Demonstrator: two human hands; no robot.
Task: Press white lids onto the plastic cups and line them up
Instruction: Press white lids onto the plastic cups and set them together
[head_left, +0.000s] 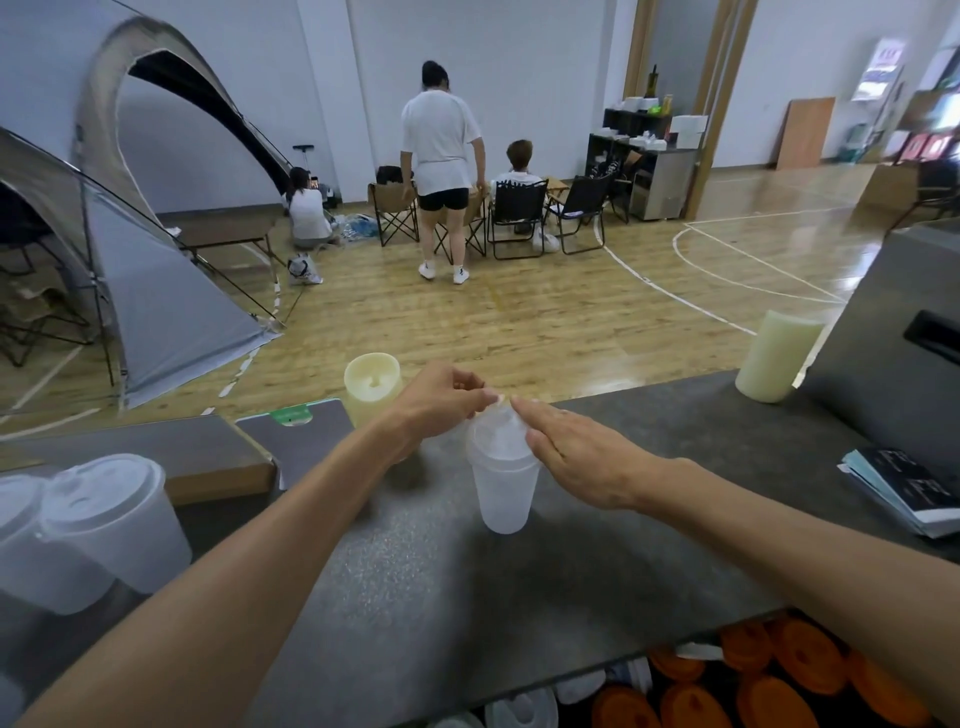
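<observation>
Two bare forearms and two bare hands, nothing worn that I can see.

From my seat at the far end of the feed, I see the left hand (441, 402) and the right hand (582, 457) both uncovered: no gloves, no rings, no watch or strap at either wrist. Both forearms run in from the near edge of the view, the left from the near left corner, the right from the near right edge, and they are bare along their whole visible length; no sleeve or cuff enters the view. The fingernails on the left hand look short and plain. I can pick out no marks or bands on either arm.
</observation>
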